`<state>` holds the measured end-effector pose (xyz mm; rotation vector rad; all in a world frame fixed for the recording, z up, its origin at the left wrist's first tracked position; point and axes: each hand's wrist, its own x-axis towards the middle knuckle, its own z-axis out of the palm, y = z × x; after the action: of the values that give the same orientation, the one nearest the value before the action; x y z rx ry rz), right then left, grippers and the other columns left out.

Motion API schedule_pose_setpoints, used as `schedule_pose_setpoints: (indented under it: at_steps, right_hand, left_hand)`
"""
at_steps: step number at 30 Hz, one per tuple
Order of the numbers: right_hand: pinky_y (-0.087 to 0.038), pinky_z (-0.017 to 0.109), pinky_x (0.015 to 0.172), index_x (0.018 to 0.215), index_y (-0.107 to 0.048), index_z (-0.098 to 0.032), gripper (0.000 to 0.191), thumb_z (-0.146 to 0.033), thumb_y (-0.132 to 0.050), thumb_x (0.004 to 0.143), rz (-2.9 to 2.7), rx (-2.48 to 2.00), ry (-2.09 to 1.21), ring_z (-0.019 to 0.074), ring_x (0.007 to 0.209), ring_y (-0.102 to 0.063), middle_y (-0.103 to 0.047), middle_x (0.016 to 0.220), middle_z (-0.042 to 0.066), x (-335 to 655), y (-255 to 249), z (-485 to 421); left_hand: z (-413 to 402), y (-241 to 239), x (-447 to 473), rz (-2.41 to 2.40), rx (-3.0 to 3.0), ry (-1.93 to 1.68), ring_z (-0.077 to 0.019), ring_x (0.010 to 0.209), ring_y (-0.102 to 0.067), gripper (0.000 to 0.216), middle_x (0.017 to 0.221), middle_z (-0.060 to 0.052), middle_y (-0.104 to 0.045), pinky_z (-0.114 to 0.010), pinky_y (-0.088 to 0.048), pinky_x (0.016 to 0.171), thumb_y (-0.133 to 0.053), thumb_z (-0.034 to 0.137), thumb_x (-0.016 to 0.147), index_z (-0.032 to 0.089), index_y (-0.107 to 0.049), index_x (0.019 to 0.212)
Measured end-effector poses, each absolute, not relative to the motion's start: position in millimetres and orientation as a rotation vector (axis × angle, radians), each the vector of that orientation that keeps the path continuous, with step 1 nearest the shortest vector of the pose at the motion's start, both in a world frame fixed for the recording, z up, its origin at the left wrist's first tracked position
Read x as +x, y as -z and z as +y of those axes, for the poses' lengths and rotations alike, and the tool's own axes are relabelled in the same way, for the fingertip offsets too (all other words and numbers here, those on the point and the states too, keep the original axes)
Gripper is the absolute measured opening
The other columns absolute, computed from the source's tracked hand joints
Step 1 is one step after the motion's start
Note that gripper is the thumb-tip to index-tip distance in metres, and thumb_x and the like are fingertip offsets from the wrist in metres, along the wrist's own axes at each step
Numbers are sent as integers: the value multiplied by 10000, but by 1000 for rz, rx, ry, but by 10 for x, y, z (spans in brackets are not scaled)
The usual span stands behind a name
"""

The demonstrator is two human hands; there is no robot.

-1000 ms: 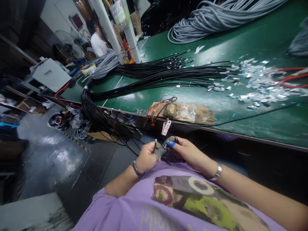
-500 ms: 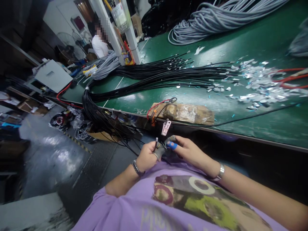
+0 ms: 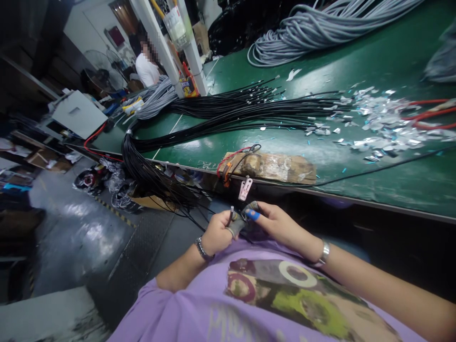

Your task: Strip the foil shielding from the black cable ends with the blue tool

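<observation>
In front of the purple shirt, my left hand (image 3: 218,232) is closed around a black cable (image 3: 230,217), whose silvery end sticks up past the thumb. Grey covering wraps some of its fingers. Close beside it, my right hand (image 3: 276,222) is closed in a pinch, with blue tape around the thumb and a grey wrap on a finger. Thin pale wires (image 3: 244,217) show between the two hands at the right fingertips; their exact hold is partly hidden. Just above the hands, a pinkish-white tag or clip (image 3: 245,189) hangs at the table edge.
A wooden block (image 3: 281,168) with tape and cords lies at the edge of the green table (image 3: 199,151). Beyond it stretch bundled black cables (image 3: 213,118), foil scraps (image 3: 384,121) and a grey cable coil (image 3: 295,40). A person (image 3: 147,69) is in the background.
Both hands stay almost in place, still together at the cable and wires. The right hand and its fingertips have shifted very slightly left.
</observation>
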<state>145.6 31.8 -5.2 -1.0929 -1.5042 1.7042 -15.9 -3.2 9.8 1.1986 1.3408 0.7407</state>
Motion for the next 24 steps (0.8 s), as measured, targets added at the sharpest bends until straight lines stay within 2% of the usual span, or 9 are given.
schedule_pose_setpoints:
  at_steps: [8,15,19,24]
  right_hand:
    - [-301,231,454,691,-517,-199,415,-608,-567,734,-1453,-1072,-1760,91,501,-328,-422,562,-57,1455,83,302]
    - [-422,269,589,767,-553,-182,418,-580,-649,680,-1446,-969,-1818,136,642,-473,-567,716,5,1488,103,295]
    - [-364,248,509,694,-539,-188,429,-609,-623,682,-1435,-1059,-1745,110,556,-401,-506,619,-26,1439,108,315]
    - [-339,248,496,598,-499,-196,469,-649,-583,689,-1447,-1114,-1606,105,531,-367,-439,544,-44,1423,80,326]
  left_hand:
    - [-40,-98,-166,1326,1199,-738,-39,336,-356,474,423,58,-475,-181,-280,374,-685,599,630,170,-484,614]
    - [-27,-79,-209,1328,1144,-739,-44,312,-346,466,431,55,-486,-181,-242,338,-667,604,650,173,-489,647]
    - [-31,-69,-207,1314,1161,-705,-42,315,-347,480,427,53,-483,-181,-240,345,-675,609,638,170,-483,618]
    - [-36,-11,-229,1300,1121,-732,-41,311,-364,500,439,48,-509,-175,-243,337,-672,634,630,162,-509,653]
